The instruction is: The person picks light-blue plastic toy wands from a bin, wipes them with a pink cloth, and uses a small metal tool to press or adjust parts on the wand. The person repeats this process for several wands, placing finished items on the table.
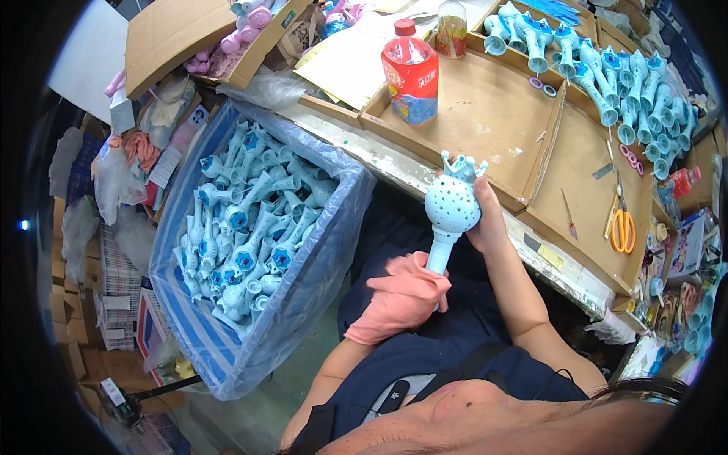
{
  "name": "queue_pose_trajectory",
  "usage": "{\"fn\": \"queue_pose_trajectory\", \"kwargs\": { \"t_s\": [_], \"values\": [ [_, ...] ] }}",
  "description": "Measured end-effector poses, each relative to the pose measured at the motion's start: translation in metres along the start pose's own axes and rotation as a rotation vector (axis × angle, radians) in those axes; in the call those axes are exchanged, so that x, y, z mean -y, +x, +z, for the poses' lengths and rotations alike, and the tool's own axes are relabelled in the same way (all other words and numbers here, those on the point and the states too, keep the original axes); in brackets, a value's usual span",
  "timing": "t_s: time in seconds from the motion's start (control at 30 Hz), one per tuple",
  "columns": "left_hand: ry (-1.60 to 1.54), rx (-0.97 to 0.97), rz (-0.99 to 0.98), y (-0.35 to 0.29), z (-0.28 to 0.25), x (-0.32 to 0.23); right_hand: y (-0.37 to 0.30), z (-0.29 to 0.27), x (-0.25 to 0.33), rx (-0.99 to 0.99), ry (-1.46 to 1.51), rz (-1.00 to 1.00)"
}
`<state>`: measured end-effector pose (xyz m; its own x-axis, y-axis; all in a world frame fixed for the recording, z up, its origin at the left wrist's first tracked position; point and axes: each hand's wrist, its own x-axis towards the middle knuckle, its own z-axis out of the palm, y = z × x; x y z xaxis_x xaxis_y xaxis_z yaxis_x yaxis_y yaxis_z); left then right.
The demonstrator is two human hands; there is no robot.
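A light-blue plastic toy wand (pixel 453 203) is held up in front of my body, tilted slightly. It has a round head dotted with small holes and a little crown on top. My left hand (pixel 406 292), in a salmon-pink glove, grips the lower end of the handle and hides it. My bare right hand (pixel 489 212) holds the round head from its right side, most of its fingers hidden behind it. To the left, a large blue-striped bin (pixel 250 364) lined with clear plastic is heaped with similar light-blue wand parts (pixel 243 220), some showing blue-and-red star shapes.
On the workbench, shallow cardboard trays (pixel 485 114) hold a red-labelled bottle (pixel 410 72), orange-handled scissors (pixel 622 227) and a thin pointed tool (pixel 569 214). More wand parts (pixel 637 91) are piled at the far right. A box with pink parts (pixel 243 38) stands at the far left.
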<state>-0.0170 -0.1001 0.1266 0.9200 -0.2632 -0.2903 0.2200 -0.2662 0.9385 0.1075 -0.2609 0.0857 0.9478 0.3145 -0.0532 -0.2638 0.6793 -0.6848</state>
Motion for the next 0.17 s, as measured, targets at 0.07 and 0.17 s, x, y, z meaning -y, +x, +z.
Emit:
{"fn": "queue_pose_trajectory", "kwargs": {
  "t_s": [0.07, 0.17],
  "values": [
    [-0.135, 0.005, -0.064, 0.001, 0.002, -0.002, -0.005, -0.007, -0.001, -0.022, -0.117, 0.003],
    [-0.402, 0.035, -0.129, 0.000, 0.005, -0.002, -0.007, -0.009, -0.021, 0.032, 0.005, 0.006]
  ]
}}
